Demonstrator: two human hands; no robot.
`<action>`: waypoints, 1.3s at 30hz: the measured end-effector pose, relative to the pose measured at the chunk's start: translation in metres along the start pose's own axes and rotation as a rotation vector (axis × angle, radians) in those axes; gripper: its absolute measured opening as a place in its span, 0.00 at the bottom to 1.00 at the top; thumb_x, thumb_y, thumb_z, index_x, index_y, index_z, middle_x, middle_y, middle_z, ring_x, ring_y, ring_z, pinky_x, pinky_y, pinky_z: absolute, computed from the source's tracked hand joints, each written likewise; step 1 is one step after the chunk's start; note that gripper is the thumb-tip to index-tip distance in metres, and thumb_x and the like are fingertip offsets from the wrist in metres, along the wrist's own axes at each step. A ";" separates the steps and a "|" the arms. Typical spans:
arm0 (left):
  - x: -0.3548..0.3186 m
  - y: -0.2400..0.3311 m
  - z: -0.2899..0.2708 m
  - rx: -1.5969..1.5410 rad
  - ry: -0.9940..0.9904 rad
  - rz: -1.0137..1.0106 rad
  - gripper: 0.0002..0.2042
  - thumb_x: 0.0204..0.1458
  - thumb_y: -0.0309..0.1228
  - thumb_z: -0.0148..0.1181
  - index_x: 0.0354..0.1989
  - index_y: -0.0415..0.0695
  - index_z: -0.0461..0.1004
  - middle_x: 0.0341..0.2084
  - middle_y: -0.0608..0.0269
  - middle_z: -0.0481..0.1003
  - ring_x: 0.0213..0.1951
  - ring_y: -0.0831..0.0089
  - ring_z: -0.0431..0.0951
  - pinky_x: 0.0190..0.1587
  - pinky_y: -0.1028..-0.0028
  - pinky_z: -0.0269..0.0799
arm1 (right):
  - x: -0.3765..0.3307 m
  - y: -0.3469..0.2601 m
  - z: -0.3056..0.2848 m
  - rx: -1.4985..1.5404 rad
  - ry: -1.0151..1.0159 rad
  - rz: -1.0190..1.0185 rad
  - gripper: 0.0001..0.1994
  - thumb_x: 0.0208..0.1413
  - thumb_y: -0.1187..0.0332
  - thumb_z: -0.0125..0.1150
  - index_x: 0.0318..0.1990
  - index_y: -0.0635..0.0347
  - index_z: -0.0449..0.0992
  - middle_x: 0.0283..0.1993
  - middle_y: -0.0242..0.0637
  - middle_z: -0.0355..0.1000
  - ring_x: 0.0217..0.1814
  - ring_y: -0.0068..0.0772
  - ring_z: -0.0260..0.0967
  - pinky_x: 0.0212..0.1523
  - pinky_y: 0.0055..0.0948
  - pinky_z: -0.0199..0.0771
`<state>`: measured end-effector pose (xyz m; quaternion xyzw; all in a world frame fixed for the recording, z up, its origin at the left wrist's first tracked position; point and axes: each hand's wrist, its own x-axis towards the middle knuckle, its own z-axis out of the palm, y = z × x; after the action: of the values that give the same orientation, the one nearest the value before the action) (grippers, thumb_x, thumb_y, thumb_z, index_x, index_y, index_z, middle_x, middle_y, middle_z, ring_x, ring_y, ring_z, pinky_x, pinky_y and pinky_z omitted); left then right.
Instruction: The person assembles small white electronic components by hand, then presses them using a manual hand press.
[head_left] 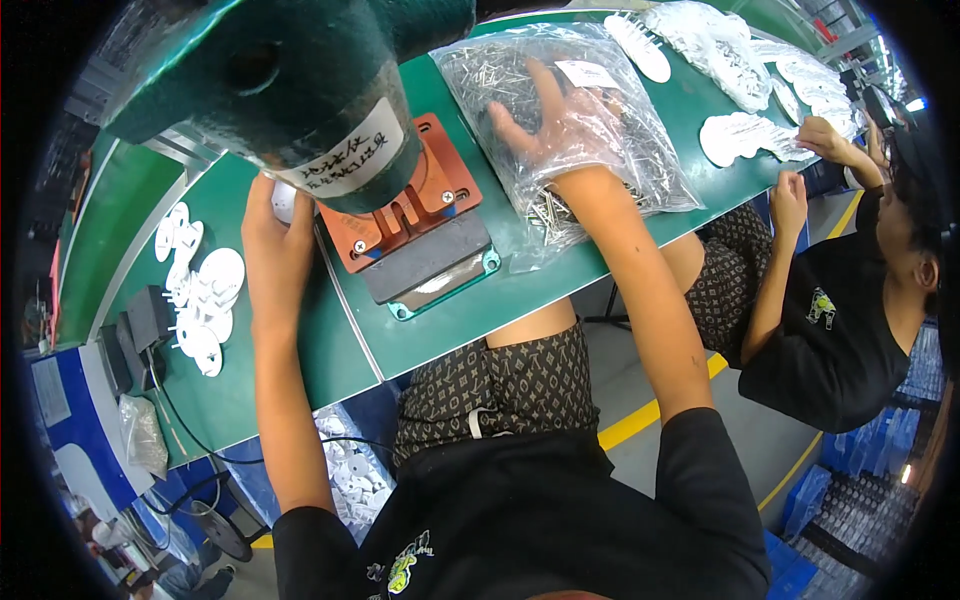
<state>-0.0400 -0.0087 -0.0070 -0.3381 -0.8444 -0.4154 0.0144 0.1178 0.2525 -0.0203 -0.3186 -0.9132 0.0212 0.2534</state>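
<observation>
Head view: right hand [565, 125], spread, unclenched, inside clear bag [480, 75] at one o'clock; left hand [277, 240] holds white part [284, 203] at ten o'clock. Pins [548, 216] may spill if hand drags bag.

Green table with metal pins and white parts

A pale seam [357, 325] crosses the green table [225, 402]. Left of it lie white discs [222, 275] in a cluster and a dark box [150, 315]. Right of it sit an orange-and-black block [435, 268] and a clear bag [655, 165] of metal pins [550, 215]. Farther right are more discs [735, 138].
</observation>
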 end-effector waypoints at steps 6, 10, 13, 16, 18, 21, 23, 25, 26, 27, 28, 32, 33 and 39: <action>0.001 -0.011 0.000 0.019 -0.018 -0.027 0.15 0.57 0.29 0.59 0.51 0.36 0.71 0.43 0.47 0.78 0.43 0.57 0.77 0.49 0.68 0.70 | 0.001 0.000 0.002 0.006 0.006 0.006 0.35 0.52 0.35 0.52 0.61 0.48 0.70 0.42 0.57 0.77 0.55 0.55 0.72 0.67 0.60 0.43; 0.000 -0.016 0.000 0.020 0.009 -0.005 0.16 0.55 0.27 0.58 0.51 0.35 0.72 0.43 0.46 0.78 0.45 0.56 0.78 0.49 0.67 0.70 | 0.002 -0.001 0.003 0.012 -0.005 0.019 0.35 0.52 0.35 0.52 0.60 0.48 0.71 0.42 0.56 0.77 0.55 0.55 0.72 0.67 0.61 0.43; 0.000 -0.017 0.002 0.012 0.012 0.028 0.14 0.53 0.24 0.56 0.48 0.33 0.73 0.44 0.45 0.79 0.46 0.54 0.78 0.50 0.66 0.70 | 0.001 0.001 0.005 0.032 -0.011 0.024 0.34 0.52 0.35 0.53 0.59 0.48 0.72 0.42 0.56 0.77 0.54 0.55 0.72 0.67 0.62 0.43; 0.000 -0.008 -0.002 0.041 -0.021 -0.017 0.13 0.52 0.22 0.55 0.45 0.32 0.75 0.44 0.44 0.79 0.47 0.53 0.78 0.50 0.66 0.70 | 0.001 0.002 0.006 0.009 0.056 -0.004 0.33 0.51 0.36 0.53 0.58 0.48 0.73 0.41 0.55 0.76 0.53 0.54 0.72 0.65 0.62 0.45; -0.001 -0.005 -0.002 0.064 -0.050 -0.055 0.11 0.51 0.22 0.55 0.43 0.31 0.75 0.44 0.44 0.79 0.47 0.52 0.78 0.51 0.66 0.70 | 0.000 0.001 0.003 0.031 0.032 0.011 0.33 0.51 0.36 0.54 0.56 0.49 0.74 0.41 0.54 0.76 0.52 0.53 0.72 0.64 0.62 0.47; -0.001 -0.006 -0.001 0.030 -0.008 -0.050 0.11 0.51 0.23 0.57 0.41 0.31 0.76 0.43 0.44 0.79 0.46 0.52 0.78 0.51 0.66 0.69 | 0.001 0.002 0.006 0.032 0.092 -0.020 0.31 0.51 0.36 0.54 0.54 0.50 0.75 0.40 0.53 0.76 0.50 0.52 0.73 0.64 0.61 0.48; -0.002 -0.007 -0.001 -0.020 0.016 -0.008 0.11 0.51 0.23 0.59 0.41 0.31 0.76 0.41 0.45 0.79 0.45 0.52 0.78 0.49 0.65 0.70 | 0.000 0.002 0.005 0.036 0.090 -0.015 0.31 0.52 0.37 0.54 0.53 0.51 0.75 0.40 0.53 0.76 0.50 0.52 0.73 0.63 0.61 0.49; -0.004 -0.012 -0.002 0.013 0.008 -0.006 0.10 0.50 0.23 0.59 0.41 0.31 0.76 0.41 0.45 0.79 0.45 0.52 0.78 0.49 0.64 0.70 | 0.001 0.001 0.004 0.040 0.087 -0.011 0.31 0.52 0.37 0.54 0.52 0.51 0.75 0.39 0.53 0.77 0.50 0.52 0.73 0.63 0.61 0.50; -0.004 -0.014 -0.003 0.043 0.000 -0.004 0.10 0.50 0.23 0.60 0.41 0.31 0.76 0.40 0.46 0.79 0.44 0.52 0.78 0.49 0.64 0.70 | 0.001 0.001 0.004 0.037 0.076 -0.007 0.30 0.51 0.37 0.54 0.52 0.51 0.75 0.39 0.53 0.77 0.51 0.52 0.73 0.63 0.61 0.50; -0.004 -0.013 -0.003 0.043 -0.001 -0.003 0.10 0.50 0.23 0.60 0.41 0.31 0.76 0.40 0.46 0.79 0.44 0.52 0.78 0.49 0.64 0.70 | 0.001 0.001 0.003 0.034 0.066 -0.004 0.30 0.51 0.37 0.55 0.52 0.51 0.75 0.39 0.53 0.77 0.51 0.51 0.73 0.63 0.61 0.51; -0.005 -0.012 -0.003 0.038 -0.010 -0.017 0.10 0.51 0.22 0.60 0.41 0.31 0.76 0.41 0.46 0.79 0.44 0.52 0.78 0.49 0.63 0.70 | 0.001 0.000 0.003 0.034 0.066 -0.003 0.30 0.51 0.37 0.55 0.52 0.51 0.75 0.39 0.53 0.77 0.51 0.51 0.73 0.63 0.61 0.51; -0.005 -0.019 -0.002 0.045 -0.027 -0.029 0.10 0.51 0.22 0.60 0.42 0.32 0.76 0.42 0.47 0.79 0.46 0.52 0.78 0.51 0.63 0.69 | 0.000 0.000 0.002 0.044 0.061 0.003 0.30 0.51 0.37 0.56 0.52 0.50 0.75 0.41 0.53 0.76 0.52 0.51 0.73 0.63 0.61 0.50; -0.005 -0.021 -0.001 0.045 -0.027 -0.029 0.10 0.51 0.22 0.60 0.42 0.32 0.76 0.42 0.47 0.79 0.46 0.52 0.78 0.51 0.63 0.69 | 0.000 0.000 0.002 0.044 0.068 0.004 0.30 0.51 0.37 0.56 0.51 0.50 0.75 0.42 0.53 0.76 0.52 0.51 0.73 0.64 0.61 0.50; -0.005 -0.027 -0.001 0.001 -0.034 -0.048 0.10 0.52 0.22 0.60 0.42 0.33 0.77 0.43 0.48 0.79 0.47 0.53 0.77 0.52 0.63 0.69 | -0.002 -0.002 -0.005 0.019 0.014 0.005 0.32 0.52 0.38 0.57 0.56 0.50 0.73 0.46 0.52 0.76 0.55 0.54 0.71 0.64 0.54 0.52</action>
<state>-0.0524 -0.0234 -0.0263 -0.3246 -0.8526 -0.4095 -0.0099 0.1200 0.2492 -0.0161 -0.3186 -0.9104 0.0283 0.2625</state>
